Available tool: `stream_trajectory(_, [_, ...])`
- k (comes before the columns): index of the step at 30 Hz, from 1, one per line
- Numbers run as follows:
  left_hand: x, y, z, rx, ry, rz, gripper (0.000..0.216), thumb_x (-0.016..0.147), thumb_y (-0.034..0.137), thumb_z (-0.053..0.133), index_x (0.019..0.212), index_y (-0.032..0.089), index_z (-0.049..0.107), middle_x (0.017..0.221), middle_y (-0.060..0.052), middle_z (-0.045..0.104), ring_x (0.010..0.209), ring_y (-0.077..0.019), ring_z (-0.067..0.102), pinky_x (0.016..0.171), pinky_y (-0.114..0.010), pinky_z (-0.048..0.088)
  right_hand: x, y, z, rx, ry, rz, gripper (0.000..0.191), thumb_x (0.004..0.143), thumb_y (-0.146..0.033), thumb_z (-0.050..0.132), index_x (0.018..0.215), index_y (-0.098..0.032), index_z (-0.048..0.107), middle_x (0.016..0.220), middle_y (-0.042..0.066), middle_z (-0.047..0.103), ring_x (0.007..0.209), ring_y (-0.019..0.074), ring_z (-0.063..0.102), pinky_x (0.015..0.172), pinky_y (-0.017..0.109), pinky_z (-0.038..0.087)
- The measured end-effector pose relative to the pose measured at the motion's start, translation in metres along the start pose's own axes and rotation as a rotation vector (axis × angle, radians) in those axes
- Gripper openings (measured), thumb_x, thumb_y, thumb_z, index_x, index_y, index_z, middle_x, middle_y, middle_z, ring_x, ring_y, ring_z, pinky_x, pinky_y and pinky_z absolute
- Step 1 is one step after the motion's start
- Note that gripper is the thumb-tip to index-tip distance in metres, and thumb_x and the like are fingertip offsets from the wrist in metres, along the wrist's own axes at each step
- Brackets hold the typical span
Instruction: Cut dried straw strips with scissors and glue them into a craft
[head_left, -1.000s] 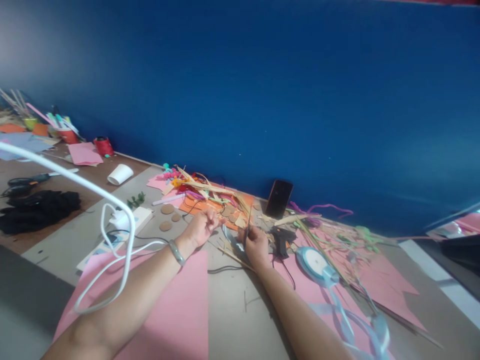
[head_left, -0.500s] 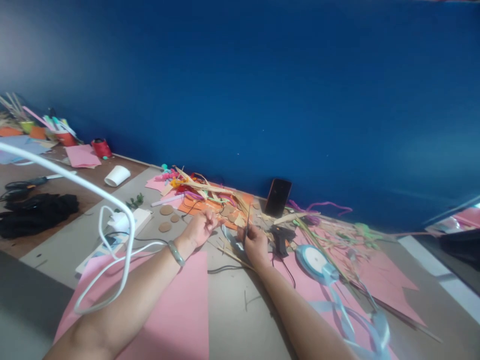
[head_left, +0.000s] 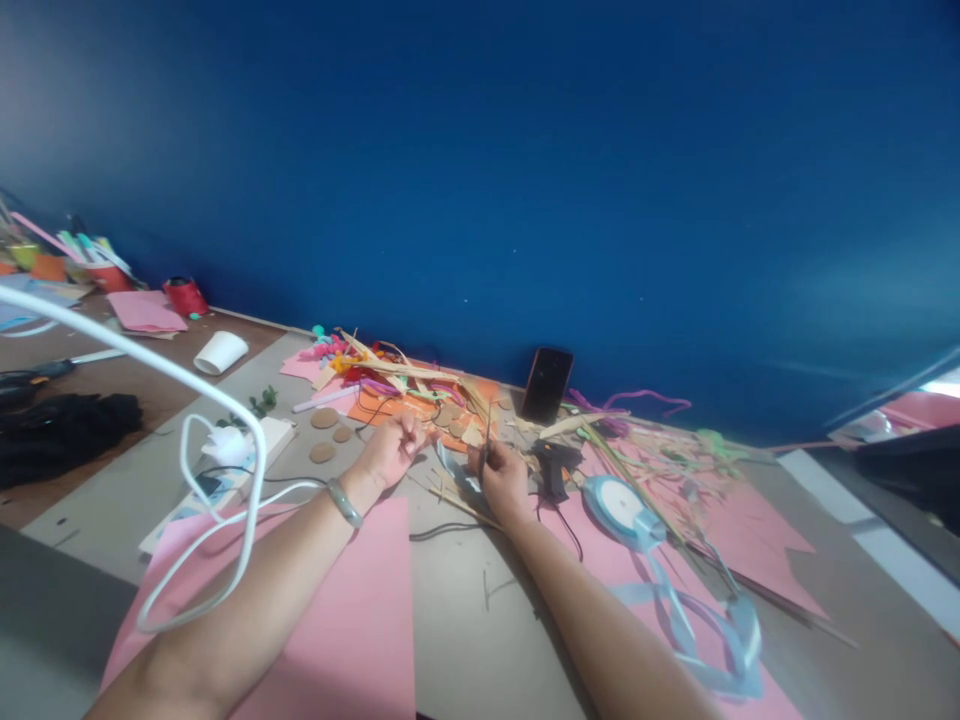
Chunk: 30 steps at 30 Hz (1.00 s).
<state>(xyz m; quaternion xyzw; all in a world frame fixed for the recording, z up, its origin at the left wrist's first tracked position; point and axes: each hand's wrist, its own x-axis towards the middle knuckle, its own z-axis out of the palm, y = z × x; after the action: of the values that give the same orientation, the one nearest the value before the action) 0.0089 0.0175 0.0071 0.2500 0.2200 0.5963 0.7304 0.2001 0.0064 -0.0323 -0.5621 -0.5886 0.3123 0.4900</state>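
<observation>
My left hand (head_left: 394, 450), with a bracelet at its wrist, is closed in a pinch over the middle of the table. Whatever its fingertips hold is too small to make out. My right hand (head_left: 504, 482) grips a thin dark pointed tool (head_left: 489, 430) that sticks upward from the fist; its kind is unclear. A short pale blue strip (head_left: 448, 462) shows between the two hands. Thin straw-coloured stalks (head_left: 465, 505) lie just below them. Right of my right hand rests a black glue gun (head_left: 556, 468), and past it a spool of light blue ribbon (head_left: 616, 505) with loose loops trailing toward me.
Brown discs (head_left: 324, 418) lie left of my hands, near a white power strip (head_left: 262, 445). A white cable (head_left: 259, 470) arcs across the left foreground. A phone (head_left: 547, 385) leans on the blue wall. Pink paper (head_left: 352, 610) lies under my left forearm; a paper cup (head_left: 221, 352) stands farther left.
The whole view has shifted slightly, so the table things appear a little farther left and higher. Both hands keep nearly the same pose and grip.
</observation>
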Motion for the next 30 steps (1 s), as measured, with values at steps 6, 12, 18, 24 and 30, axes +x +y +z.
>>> stream_trajectory(6, [0.001, 0.001, 0.000, 0.010, 0.014, 0.013, 0.021, 0.059, -0.002, 0.048, 0.051, 0.018, 0.048, 0.047, 0.008, 0.044, 0.037, -0.0052, 0.035, 0.085, -0.040, 0.052, 0.000, -0.005, -0.001, -0.016, 0.007, -0.006, 0.029, 0.075, -0.043, 0.061, 0.064, -0.018, 0.055, 0.054, 0.001, 0.057, 0.052, 0.0138, 0.051, 0.050, 0.024, 0.040])
stream_trajectory(12, [0.003, 0.000, -0.005, 0.005, 0.041, 0.047, 0.020, 0.056, -0.003, 0.048, 0.052, 0.017, 0.049, 0.046, 0.007, 0.046, 0.039, -0.0055, 0.037, 0.073, -0.033, 0.052, -0.001, -0.005, -0.001, -0.018, 0.007, -0.008, 0.028, 0.076, -0.042, 0.061, 0.063, -0.018, 0.055, 0.054, 0.001, 0.058, 0.051, 0.0137, 0.052, 0.050, 0.023, 0.040])
stream_trajectory(18, [0.004, 0.004, -0.002, 0.001, 0.099, 0.088, 0.017, 0.052, 0.000, 0.046, 0.052, 0.017, 0.046, 0.042, 0.008, 0.037, 0.035, -0.0044, 0.027, 0.044, -0.020, 0.031, 0.000, -0.002, 0.000, -0.028, 0.022, -0.010, 0.029, 0.076, -0.043, 0.061, 0.062, -0.018, 0.055, 0.054, 0.001, 0.059, 0.051, 0.0136, 0.052, 0.050, 0.023, 0.040])
stream_trajectory(24, [0.005, 0.010, 0.000, 0.150, 0.180, 0.122, 0.014, 0.050, 0.003, 0.044, 0.053, 0.017, 0.046, 0.044, 0.008, 0.040, 0.034, -0.0044, 0.026, 0.041, -0.020, 0.018, -0.002, -0.012, -0.001, -0.010, 0.015, 0.013, 0.029, 0.076, -0.044, 0.061, 0.064, -0.018, 0.057, 0.055, 0.001, 0.059, 0.051, 0.0138, 0.052, 0.049, 0.023, 0.040])
stream_trajectory(30, [0.005, 0.011, 0.000, 0.159, 0.188, 0.137, 0.014, 0.048, 0.004, 0.043, 0.053, 0.017, 0.045, 0.043, 0.008, 0.038, 0.033, -0.0039, 0.024, 0.041, -0.020, 0.017, -0.003, -0.022, -0.005, 0.001, 0.021, 0.023, 0.026, 0.074, -0.041, 0.063, 0.065, -0.017, 0.056, 0.057, 0.000, 0.057, 0.053, 0.0130, 0.051, 0.051, 0.023, 0.040])
